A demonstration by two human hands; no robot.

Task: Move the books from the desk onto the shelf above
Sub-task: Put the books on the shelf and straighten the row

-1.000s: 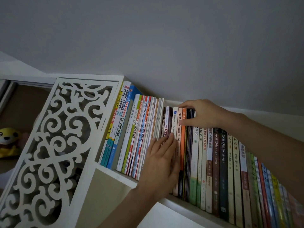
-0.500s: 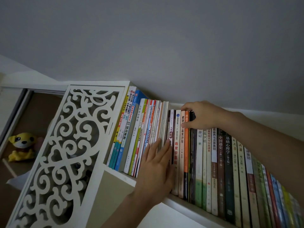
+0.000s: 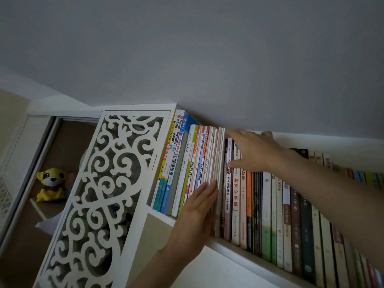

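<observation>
White shelf (image 3: 228, 245) under grey wall: left hand (image 3: 199, 213) flat against books (image 3: 207, 163), right hand (image 3: 255, 150) spread, seemingly pressing spines.

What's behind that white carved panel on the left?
Through the white carved panel only dark gaps show. Beside it, a yellow plush toy sits in the open compartment; anything directly behind stays hidden.

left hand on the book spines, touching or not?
Touching. Head view: the left hand lies flat, fingers straight, against the spines of the thin books in the row on the shelf, no gap visible.
</observation>
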